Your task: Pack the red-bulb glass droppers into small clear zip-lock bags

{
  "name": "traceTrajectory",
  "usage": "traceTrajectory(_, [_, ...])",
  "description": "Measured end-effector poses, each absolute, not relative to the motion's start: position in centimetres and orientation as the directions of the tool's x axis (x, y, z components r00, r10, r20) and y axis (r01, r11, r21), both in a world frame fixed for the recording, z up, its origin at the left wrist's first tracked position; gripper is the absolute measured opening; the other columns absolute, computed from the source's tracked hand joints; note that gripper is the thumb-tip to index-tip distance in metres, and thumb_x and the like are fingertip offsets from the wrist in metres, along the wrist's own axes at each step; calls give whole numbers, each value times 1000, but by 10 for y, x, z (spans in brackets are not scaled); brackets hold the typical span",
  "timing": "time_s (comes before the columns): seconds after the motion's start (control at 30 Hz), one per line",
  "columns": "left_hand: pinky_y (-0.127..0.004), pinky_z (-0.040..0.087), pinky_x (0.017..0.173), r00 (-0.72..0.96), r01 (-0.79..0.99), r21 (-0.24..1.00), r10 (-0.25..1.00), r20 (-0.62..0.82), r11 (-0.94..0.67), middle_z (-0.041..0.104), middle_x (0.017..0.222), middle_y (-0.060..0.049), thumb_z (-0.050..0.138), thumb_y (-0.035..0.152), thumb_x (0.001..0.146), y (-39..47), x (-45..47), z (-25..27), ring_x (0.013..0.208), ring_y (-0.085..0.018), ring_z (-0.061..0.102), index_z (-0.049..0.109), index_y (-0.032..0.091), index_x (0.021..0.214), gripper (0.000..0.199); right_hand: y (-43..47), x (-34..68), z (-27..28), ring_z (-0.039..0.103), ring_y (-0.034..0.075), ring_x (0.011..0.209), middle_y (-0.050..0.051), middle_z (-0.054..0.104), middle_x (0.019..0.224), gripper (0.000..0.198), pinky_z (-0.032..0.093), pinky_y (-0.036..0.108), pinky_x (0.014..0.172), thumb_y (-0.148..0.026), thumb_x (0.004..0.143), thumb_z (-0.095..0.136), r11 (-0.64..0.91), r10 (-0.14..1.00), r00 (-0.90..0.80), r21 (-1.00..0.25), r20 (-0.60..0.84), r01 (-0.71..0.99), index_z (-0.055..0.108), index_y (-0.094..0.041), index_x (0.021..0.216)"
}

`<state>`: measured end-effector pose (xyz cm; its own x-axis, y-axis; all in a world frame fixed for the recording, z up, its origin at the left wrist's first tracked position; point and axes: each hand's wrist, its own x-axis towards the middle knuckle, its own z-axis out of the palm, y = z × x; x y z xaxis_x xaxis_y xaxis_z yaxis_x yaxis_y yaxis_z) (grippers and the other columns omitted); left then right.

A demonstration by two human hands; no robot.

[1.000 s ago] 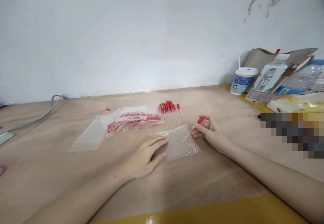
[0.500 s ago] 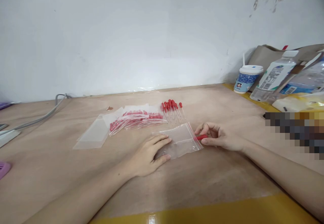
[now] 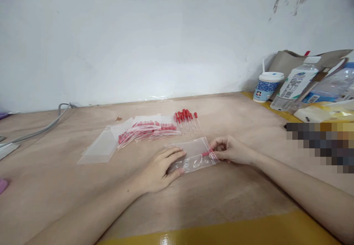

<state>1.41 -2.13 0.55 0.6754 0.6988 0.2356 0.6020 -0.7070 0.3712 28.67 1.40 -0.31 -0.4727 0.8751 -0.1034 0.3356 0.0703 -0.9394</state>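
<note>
A clear zip bag (image 3: 190,147) with a red edge at its mouth lies flat on the table in front of me. My left hand (image 3: 163,167) rests on its left end, fingers stretched and thumb apart. Inside the bag is a dropper with a red bulb (image 3: 205,153), its pale tube pointing left. At the bag's mouth my right hand (image 3: 228,149) pinches the bulb end; the fingertips partly hide the contact. Beyond the bag lies a bunch of red-bulbed droppers (image 3: 185,117). Left of them is a pile of filled bags (image 3: 146,128), beside flat, unfilled bags (image 3: 99,147).
At the back right stand a paper cup (image 3: 267,86) with a straw, a tilted plastic bottle (image 3: 295,84) and a grey bag (image 3: 284,58). A grey cable (image 3: 52,123) runs along the left. Yellow tape (image 3: 193,234) lines the front edge.
My right hand has moved left to the bag's mouth, and the dropper has slid further into the bag. My left hand stays on the bag.
</note>
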Motion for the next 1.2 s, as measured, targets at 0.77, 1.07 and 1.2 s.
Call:
traceTrajectory(0.77, [-38,40,93,680,521,489,686,258,-700,49,124,-10,52,27,84,-22,11,9,114,-23,47,48,20,99,17,-6,279,0,56,8,53,-4,58,62,32,46,21,50,-38,65,70,-157,862,-468,-980,-198,126,49,-17,77])
traceTrajectory(1.07, [-37,42,89,682,524,492,688,247,-695,51,121,-9,48,30,87,-22,11,9,113,-23,48,49,20,93,12,13,280,-9,41,3,34,-5,54,59,33,31,14,29,-44,70,63,-56,988,-131,-986,-77,155,48,-19,88])
traceTrajectory(1.2, [-37,39,95,721,525,439,655,225,-729,49,124,-8,41,25,91,-21,11,9,119,-21,43,54,20,102,18,45,279,-17,46,5,42,-1,56,70,32,36,16,34,-39,67,66,29,999,6,-960,32,277,50,-19,85])
